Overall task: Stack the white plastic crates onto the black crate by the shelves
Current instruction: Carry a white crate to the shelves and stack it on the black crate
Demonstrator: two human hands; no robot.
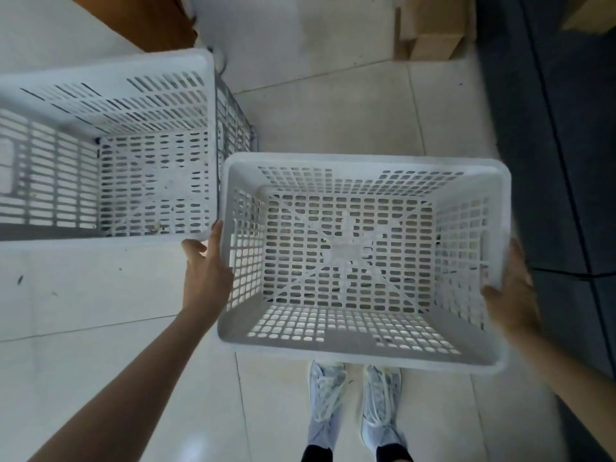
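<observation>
I hold a white slotted plastic crate [363, 261] in front of me, above the floor and my shoes. My left hand [206, 271] grips its left short side under the rim. On the right short side, my right hand [510, 291] holds the rim with the thumb over the edge. The crate is empty. A second white crate [110, 148] stands to the left, its rim higher and closer to the camera, and it is also empty. It looks stacked on more white crates whose slotted walls show below its right side. No black crate is in view.
Pale floor tiles [333, 111] lie ahead. A cardboard box [433, 28] sits at the top right. A dark surface [566, 161] runs down the right side. A brown wooden piece [143, 18] shows at the top left. My shoes [356, 405] stand below the held crate.
</observation>
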